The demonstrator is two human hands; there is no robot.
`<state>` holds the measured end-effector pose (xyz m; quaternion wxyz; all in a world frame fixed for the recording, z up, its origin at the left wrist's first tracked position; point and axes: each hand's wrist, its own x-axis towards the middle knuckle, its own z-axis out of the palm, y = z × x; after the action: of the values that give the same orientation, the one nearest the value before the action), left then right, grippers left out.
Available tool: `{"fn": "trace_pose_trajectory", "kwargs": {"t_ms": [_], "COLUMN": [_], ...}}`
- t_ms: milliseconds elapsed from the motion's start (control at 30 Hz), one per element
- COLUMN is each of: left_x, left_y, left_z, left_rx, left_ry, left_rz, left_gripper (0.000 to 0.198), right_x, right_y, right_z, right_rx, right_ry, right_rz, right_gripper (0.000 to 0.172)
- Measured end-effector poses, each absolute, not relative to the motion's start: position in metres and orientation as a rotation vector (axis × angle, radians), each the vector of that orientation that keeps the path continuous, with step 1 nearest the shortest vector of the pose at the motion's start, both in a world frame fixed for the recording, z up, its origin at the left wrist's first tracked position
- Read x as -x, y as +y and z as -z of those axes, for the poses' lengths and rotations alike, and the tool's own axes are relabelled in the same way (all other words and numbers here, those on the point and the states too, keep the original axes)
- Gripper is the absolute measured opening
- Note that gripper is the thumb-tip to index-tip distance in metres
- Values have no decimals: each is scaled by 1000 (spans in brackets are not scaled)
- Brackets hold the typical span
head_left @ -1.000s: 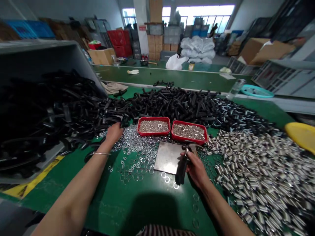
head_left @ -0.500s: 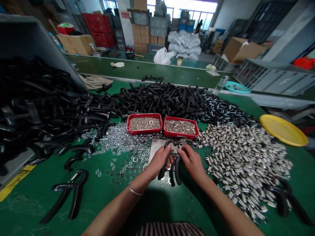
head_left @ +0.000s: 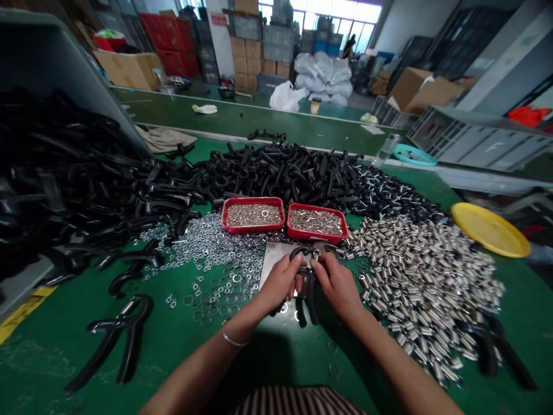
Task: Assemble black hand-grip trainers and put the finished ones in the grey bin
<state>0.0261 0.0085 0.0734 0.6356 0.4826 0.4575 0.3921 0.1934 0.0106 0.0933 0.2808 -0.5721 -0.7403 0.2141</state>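
My left hand [head_left: 284, 278] is closed around a black A-shaped hand grip [head_left: 311, 297], held over a small metal plate [head_left: 271, 262]. A short silver coil spring [head_left: 316, 254] shows near the top of the grip. My right hand [head_left: 338, 283] pinches at that spring and the grip's right side with thumb and fingers; my fingers partly hide the contact. The grip's handles point down toward me. Another A-shaped hand grip [head_left: 123, 340], with a spring in its top, lies on the green table to the left.
Two red trays [head_left: 253, 229] of small metal parts stand beyond my hands. Silver springs [head_left: 423, 288] are heaped at right, metal rings [head_left: 207, 242] scattered at left. Black handles [head_left: 276, 173] pile up behind. A yellow lid [head_left: 490, 229] lies at far right.
The hand grip has turned slightly between my hands, and my left hand covers more of its left handle. The whole view has shifted a little.
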Motion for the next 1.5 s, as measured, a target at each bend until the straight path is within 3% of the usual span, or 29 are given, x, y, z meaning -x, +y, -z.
{"fn": "trace_pose_trajectory", "kwargs": {"t_ms": [433,633,900,967,1233,1500], "left_x": [-31,-18,4,10,20,-38], "left_y": [0,-8,-11,0,86,173], "left_z": [-84,-93,-82,-77,-107,-107], "left_rx": [-1288,-1661,-1971,-1975,-2354,-2654], "left_ry": [1131,1233,1260,1358,1548,1620], "left_rz": [-982,-874,-564,-582,-509,-296], "left_gripper": [45,36,61,55,24,21], "right_x": [-195,-208,-194,-192,-226,-205], "right_y": [4,2,-6,15,142,176], "right_z": [-105,-120,-103,-100,-106,-94], "right_rx": [1437,1260,1282,1311,1525,1577], "right_ry": [-1858,-1976,-2128,-2215,-2411,-2534], "right_rz": [-766,-1105,-1203,-1101,-67,81], "right_gripper": [24,31,33,32,20,14]}}
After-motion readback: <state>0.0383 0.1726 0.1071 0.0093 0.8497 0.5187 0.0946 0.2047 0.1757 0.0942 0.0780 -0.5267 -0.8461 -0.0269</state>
